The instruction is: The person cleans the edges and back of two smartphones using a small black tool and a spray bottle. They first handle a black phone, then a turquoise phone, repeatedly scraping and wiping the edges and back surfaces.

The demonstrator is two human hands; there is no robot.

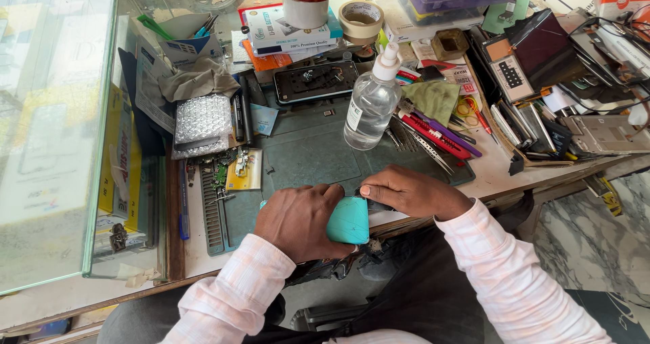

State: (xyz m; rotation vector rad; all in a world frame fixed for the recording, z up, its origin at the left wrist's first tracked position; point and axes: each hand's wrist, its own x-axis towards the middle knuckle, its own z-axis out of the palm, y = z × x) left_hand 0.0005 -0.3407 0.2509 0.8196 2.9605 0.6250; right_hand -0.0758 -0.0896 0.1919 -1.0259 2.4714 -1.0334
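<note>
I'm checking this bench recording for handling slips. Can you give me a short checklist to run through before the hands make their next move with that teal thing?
1. Left hand has a firm hold on the teal rubber bulb: ok, fingers wrap it.
2. Right hand steadies the dark end at the bulb's top: ok, thumb and fingers pinch there.
3. What the pinched dark part is: cannot tell, hidden by the fingers.
4. Clear spray bottle upright and away from the hands: ok.
5. Green work mat bare in front of the hands: ok.
6. Opened phone out of the hands' way: ok, it lies behind the bottle.
</note>
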